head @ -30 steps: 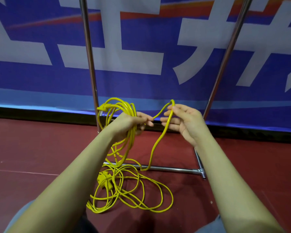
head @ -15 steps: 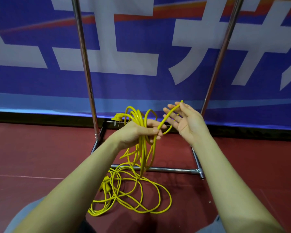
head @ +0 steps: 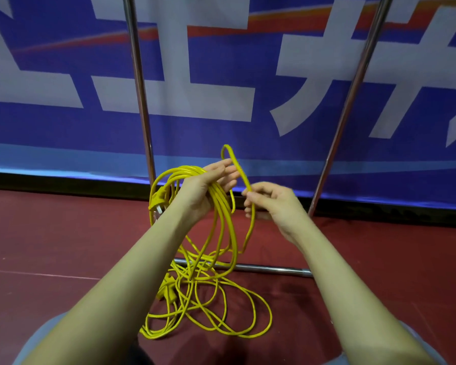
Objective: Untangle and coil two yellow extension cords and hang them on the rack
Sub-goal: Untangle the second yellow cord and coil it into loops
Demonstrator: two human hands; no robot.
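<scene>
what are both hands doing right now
Left hand: holding the coiled loops, fingers extended.
Right hand: pinching a loop of yellow cord.

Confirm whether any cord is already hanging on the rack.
No. The coiled cord is held in the left hand, the loose cord lies on the floor, and the rack poles are bare.
</scene>
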